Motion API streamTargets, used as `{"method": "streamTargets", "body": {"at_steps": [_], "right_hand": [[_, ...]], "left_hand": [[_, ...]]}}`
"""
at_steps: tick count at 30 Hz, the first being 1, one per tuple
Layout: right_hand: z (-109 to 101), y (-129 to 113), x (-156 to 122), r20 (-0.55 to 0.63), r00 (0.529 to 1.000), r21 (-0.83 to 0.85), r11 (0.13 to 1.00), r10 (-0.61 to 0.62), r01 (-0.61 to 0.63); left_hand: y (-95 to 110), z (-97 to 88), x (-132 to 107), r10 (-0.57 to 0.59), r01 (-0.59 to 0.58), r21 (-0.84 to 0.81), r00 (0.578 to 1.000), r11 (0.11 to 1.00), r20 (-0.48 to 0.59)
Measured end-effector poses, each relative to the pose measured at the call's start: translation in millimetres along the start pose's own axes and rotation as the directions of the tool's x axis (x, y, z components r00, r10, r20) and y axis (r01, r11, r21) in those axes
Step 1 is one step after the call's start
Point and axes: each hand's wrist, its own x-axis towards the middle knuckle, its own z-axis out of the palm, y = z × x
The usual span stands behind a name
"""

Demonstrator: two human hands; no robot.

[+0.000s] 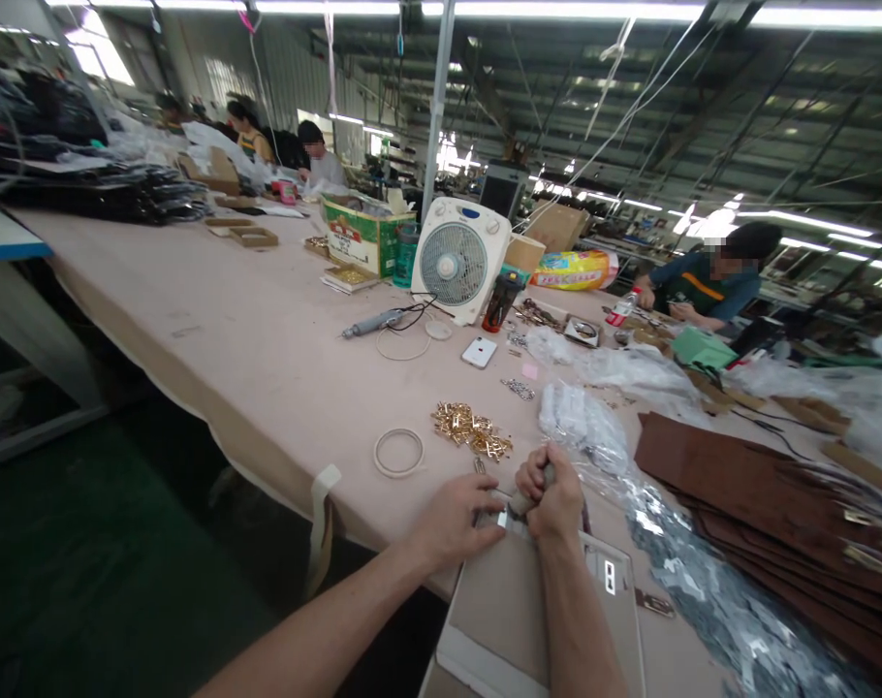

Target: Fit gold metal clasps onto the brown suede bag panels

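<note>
A beige, flat bag-like piece (pixel 504 591) lies at the table's near edge, under both hands. My right hand (pixel 559 499) is wrapped round a greyish cylindrical tool (pixel 520 502), slanting down to the far end of the piece. Its exact kind is not clear. My left hand (pixel 448 523) rests at the far left corner with fingers stretched and a little apart. A small shiny metal plate (pixel 502 520) shows between its fingertips. Another bright metal fitting (pixel 610 578) sits on the right part of the piece. Beyond my hands lies a pile of gold-coloured metal fittings (pixel 470 429).
A tape roll (pixel 399 453) lies left of the pile. Farther back are a phone (pixel 479 352), a corded grey power tool (pixel 372 323) and a fan (pixel 459 257). Brown panels (pixel 746 514) and plastic wrap (pixel 582 422) lie on the right. A co-worker (pixel 717 276) sits across.
</note>
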Motion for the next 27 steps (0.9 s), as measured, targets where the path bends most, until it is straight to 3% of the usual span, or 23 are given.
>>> {"method": "streamTargets", "body": {"at_steps": [7, 12, 21, 24, 27], "right_hand": [[0.5, 5.3, 4.1, 0.026, 1.0, -0.04, 0.999, 0.006, -0.005], [2.6, 6.4, 6.3, 0.03, 0.998, 0.019, 0.999, 0.051, -0.051], [2.5, 8.5, 10.3, 0.1, 0.989, -0.031, 0.994, 0.109, -0.107], [3.5, 8.1, 5.9, 0.161, 0.982, -0.12, 0.989, 0.1, -0.081], [6.5, 8.4, -4.4, 0.253, 0.967, -0.322, 0.945, 0.029, 0.056]], "left_hand": [[1.9, -2.3, 4.1, -0.008, 0.007, 0.02, 0.998, 1.0, 0.069], [6.2, -3.6, 4.4, -0.046, 0.047, -0.028, 0.997, 0.998, 0.058], [5.7, -2.0, 4.6, -0.12, 0.123, -0.102, 0.992, 0.987, 0.039], [5.7, -1.0, 5.1, -0.131, 0.132, -0.116, 0.991, 0.984, 0.018], [8.5, -3.2, 5.4, -0.068, 0.07, -0.14, 0.997, 0.988, 0.023]]}}
